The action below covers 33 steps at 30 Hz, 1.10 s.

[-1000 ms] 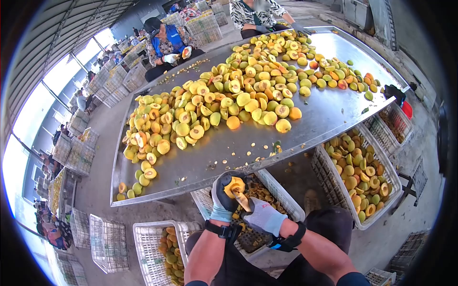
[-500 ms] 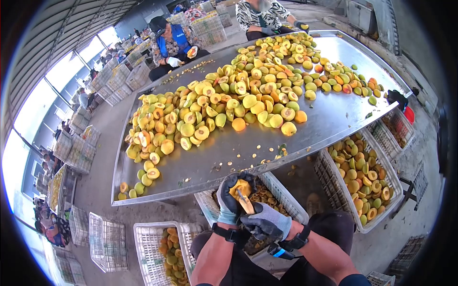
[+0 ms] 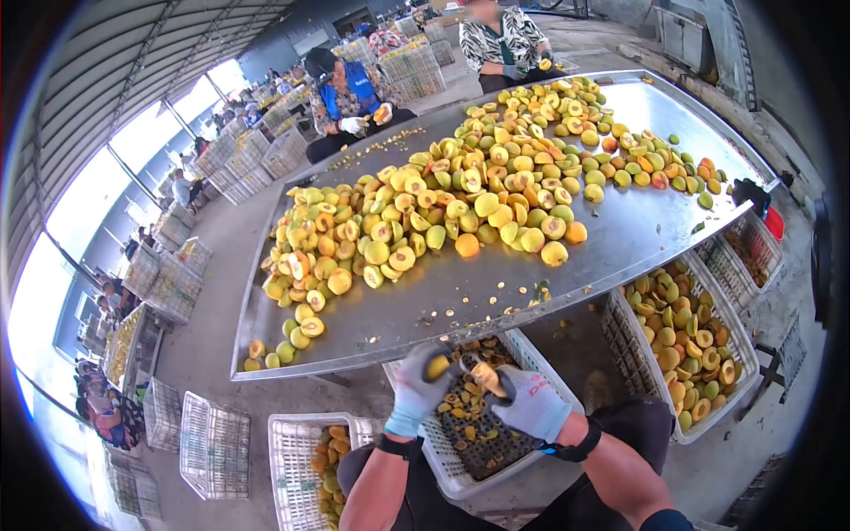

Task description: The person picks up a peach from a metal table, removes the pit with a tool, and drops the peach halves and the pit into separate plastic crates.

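My left hand [image 3: 418,388], in a grey glove with dark fingers, is closed around a yellow peach half [image 3: 437,366]. In my right hand [image 3: 533,405], also gloved, is a pitting tool with a wooden handle [image 3: 486,377]; its dark metal end [image 3: 469,361] points toward the fruit but stands apart from it. Both hands are over a white plastic crate [image 3: 556,386] with peach scraps [image 3: 474,411] inside, just below the table's near edge. Some fingers of both hands are partly hidden.
A metal table [image 3: 390,323] bears a long heap of halved peaches [image 3: 425,208]. Full crates stand at right [image 3: 753,367] and lower left [image 3: 288,460]. Two people [image 3: 354,102] [image 3: 500,44] sit beyond the table. Stacked crates [image 3: 215,442] line the left.
My hands have moved apart, and the tool has come away from the peach half. My right hand has turned. The view has shifted, so the table appears farther right and slightly lower.
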Each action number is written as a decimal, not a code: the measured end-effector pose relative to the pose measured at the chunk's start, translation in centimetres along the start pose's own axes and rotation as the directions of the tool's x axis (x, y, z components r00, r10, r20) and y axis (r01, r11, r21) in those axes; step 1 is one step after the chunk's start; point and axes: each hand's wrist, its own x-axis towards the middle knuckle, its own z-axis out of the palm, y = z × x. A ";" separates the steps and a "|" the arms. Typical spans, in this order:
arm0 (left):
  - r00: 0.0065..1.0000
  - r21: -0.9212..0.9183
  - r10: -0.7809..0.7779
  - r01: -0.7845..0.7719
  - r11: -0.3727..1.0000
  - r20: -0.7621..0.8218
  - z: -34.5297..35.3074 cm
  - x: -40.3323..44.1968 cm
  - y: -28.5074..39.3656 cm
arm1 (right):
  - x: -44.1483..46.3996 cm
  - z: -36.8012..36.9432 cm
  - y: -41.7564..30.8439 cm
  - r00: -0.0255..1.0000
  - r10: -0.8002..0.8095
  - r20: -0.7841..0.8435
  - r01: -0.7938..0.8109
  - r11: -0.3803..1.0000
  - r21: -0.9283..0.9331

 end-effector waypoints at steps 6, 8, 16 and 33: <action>0.963 0.506 -0.090 -0.052 0.861 0.253 -5.4 -3.4 4.6 | -0.3 -1.9 -2.3 0.991 0.001 -0.137 0.010 0.996 0.085; 0.998 0.618 -0.055 0.035 0.786 0.014 -10.2 -4.7 4.2 | 0.0 -1.5 -1.9 0.991 0.000 -0.133 0.010 0.997 0.072; 0.867 0.940 -0.497 0.190 0.283 -0.026 -18.8 -4.7 0.0 | 0.2 0.6 0.2 1.000 -0.015 -0.002 0.016 0.994 0.104; 0.759 0.607 -0.277 -0.189 0.772 0.589 25.6 23.7 5.2 | -3.0 -8.8 2.7 0.965 0.235 -0.117 -0.210 0.959 0.192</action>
